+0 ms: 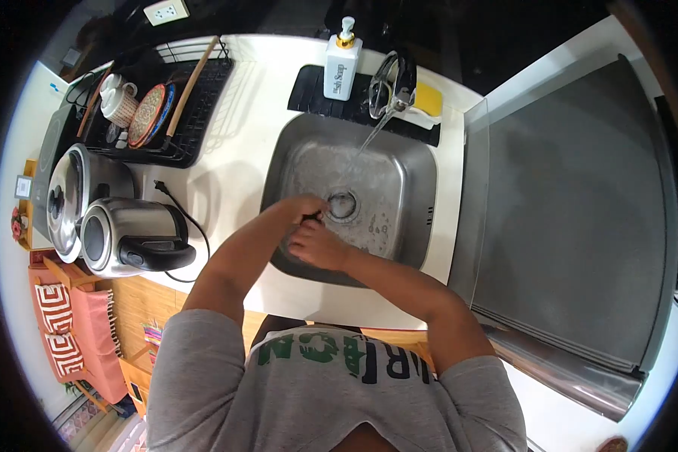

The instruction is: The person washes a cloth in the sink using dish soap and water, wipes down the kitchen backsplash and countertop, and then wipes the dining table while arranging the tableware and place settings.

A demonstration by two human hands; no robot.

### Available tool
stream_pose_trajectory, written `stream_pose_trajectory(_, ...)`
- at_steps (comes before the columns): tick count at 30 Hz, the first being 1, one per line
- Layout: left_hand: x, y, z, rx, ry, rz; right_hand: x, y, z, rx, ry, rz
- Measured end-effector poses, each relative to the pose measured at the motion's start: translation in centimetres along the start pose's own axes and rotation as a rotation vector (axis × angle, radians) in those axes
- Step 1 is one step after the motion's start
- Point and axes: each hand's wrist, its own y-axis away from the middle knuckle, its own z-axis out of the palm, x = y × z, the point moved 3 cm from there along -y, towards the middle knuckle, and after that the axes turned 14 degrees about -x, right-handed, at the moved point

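Both hands are close together over the left front part of the steel sink (410,196). My left hand (307,206) is closed, its fingers bent near the drain (343,204). Just below it, my right hand (318,244) is closed too, with its fingers curled toward the left. A small dark thing (312,218) shows between the two hands; its kind cannot be made out. Water (372,136) runs from the faucet (393,83) into the basin, to the right of my hands.
A white soap pump bottle (340,71) stands on a black mat behind the sink, with a yellow sponge (429,99) to its right. A dish rack (196,124), an electric kettle (120,237) and a steel pot (66,196) are on the left. A grey panel (565,203) lies right.
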Motion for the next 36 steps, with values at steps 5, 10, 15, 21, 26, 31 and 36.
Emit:
stream_pose_trajectory(5,2.4,8.4,1.3,-0.180,0.312,0.349,-0.3,6.5,-8.8,0.438,-0.141,0.339)
stream_pose_trajectory(10,4.9,11.8,6.6,-0.206,0.314,0.460,-1.0,7.7,-10.5,0.390,-0.139,0.501)
stream_pose_trajectory(15,6.5,14.0,7.1,-0.023,0.178,0.549,5.2,10.9,-15.9,0.861,-0.465,0.717)
stream_pose_trajectory(21,5.5,12.1,5.2,0.036,0.006,0.542,17.1,7.5,-24.7,0.737,-0.059,0.664)
stream_pose_trajectory(26,5.4,12.2,4.6,0.094,0.005,0.512,18.2,5.6,-19.3,0.472,0.141,0.757)
stream_pose_trajectory(31,5.2,12.0,4.9,0.062,0.006,0.513,13.7,8.8,-19.7,0.480,-0.162,0.634)
stream_pose_trajectory(36,6.8,11.1,9.3,-0.069,0.496,0.889,7.2,10.5,-15.6,0.664,-0.714,0.607)
